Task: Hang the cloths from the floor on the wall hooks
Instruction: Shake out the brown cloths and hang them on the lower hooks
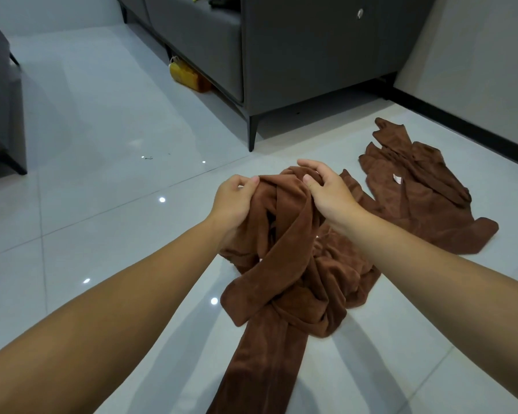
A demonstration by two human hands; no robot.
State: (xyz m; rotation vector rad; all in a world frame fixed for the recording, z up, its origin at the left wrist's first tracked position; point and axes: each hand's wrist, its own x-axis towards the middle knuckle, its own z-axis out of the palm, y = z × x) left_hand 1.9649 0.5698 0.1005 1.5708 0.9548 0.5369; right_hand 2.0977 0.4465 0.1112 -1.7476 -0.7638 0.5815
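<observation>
A brown cloth (284, 264) is bunched and twisted in front of me, its top lifted off the white tiled floor and its long tail trailing toward the bottom edge. My left hand (232, 201) grips the left side of the raised bunch. On the right side of the bunch my right hand (326, 189) pinches a fold with thumb and fingers. A second brown cloth (425, 192) with a small white label lies crumpled flat on the floor to the right, apart from both hands. No wall hooks are in view.
A dark grey sofa (281, 55) on thin black legs stands at the back centre, with a yellow bag (186, 74) under it. Another grey piece of furniture (0, 115) fills the left edge. A wall with a black skirting board (461, 121) runs along the right.
</observation>
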